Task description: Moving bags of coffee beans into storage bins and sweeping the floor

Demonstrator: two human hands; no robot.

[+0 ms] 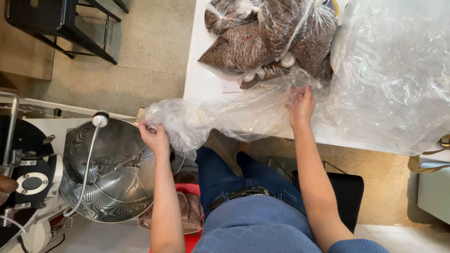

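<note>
The left hand (pixel 154 137) is pinching one bunched end of a clear, crinkled plastic bag (pixel 220 115), while the right hand (pixel 301 107) is gripping its other end at the white bench (pixel 201 79) edge, below tied clear bags of brown beans (pixel 267 37), beside a perforated round steel tray (pixel 112 173).

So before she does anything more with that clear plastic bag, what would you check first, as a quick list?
1. Left hand grips the bag at its bunched end: ok.
2. Right hand holds the bag's other end on the table: ok.
3. Bag empty: looks so, ok.
4. Bag mouth open: cannot tell.
5. Bag clear of the metal drum: not ok, the bunched end hangs at its rim.
6. Filled bags of beans tied shut: ok.
</note>
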